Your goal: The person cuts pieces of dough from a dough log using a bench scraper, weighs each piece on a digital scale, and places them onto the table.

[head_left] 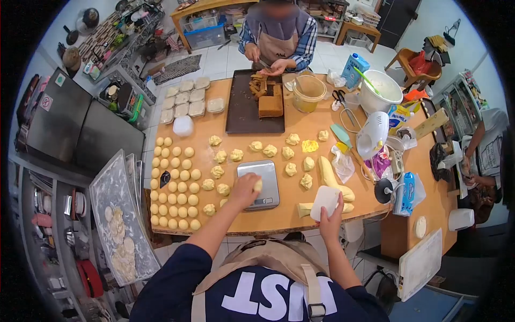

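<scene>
Seemingly, left hand (244,191) holds dough (258,185).

Near the centre of the frame, the left hand (244,192) is curled in a loose grip, its back facing up. The bare left forearm (219,228) slants down toward the lower left. Right of centre and lower, the right hand (331,217) points upward, thumb and fingers gripping, above the bare right forearm (341,261), which runs down toward the lower right.
</scene>
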Demonstrator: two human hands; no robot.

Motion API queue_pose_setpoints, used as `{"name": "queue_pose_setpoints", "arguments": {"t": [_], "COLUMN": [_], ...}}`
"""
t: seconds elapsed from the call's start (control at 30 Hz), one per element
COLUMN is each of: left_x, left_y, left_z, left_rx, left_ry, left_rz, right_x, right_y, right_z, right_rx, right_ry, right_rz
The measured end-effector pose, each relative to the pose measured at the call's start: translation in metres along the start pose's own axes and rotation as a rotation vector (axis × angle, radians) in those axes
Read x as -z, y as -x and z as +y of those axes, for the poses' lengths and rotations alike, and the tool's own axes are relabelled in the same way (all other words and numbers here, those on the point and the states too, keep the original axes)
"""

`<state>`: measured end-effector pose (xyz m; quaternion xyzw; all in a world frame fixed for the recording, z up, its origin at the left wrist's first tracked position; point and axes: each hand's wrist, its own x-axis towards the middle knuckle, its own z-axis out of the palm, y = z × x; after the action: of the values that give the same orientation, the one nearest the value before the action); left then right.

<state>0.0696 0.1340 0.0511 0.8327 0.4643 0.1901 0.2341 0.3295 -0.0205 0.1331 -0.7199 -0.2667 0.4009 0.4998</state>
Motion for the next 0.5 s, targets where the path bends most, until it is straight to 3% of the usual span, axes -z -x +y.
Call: {"name": "queue_pose_setpoints", "arguments": {"t": [0.07,0.17,0.37,0.5], "left_x": [0.004,0.044,0.061,0.062], "left_y": [0.0,-0.019,-0.013,0.012], "left_z": [0.006,0.028,-0.021,-0.038], "left_rx": [-0.088,0.117,0.2,0.212], "left_ry": [-0.292,0.045,0.009,0.065], "left_rz": [-0.09,-0.057,0.46,0.508], "right_x": [0.003,0.003,0.003,-0.002], "right_y": [-0.002,0.002,0.005,0.007], "right_z": [0.035,0.045,0.045,0.043], "right_rx": [0.131,0.235,0.259,0.263], "right_ry": [0.097,0.181,0.207,0.21], "right_rz": [0.018,0.05,0.052,0.037]}}
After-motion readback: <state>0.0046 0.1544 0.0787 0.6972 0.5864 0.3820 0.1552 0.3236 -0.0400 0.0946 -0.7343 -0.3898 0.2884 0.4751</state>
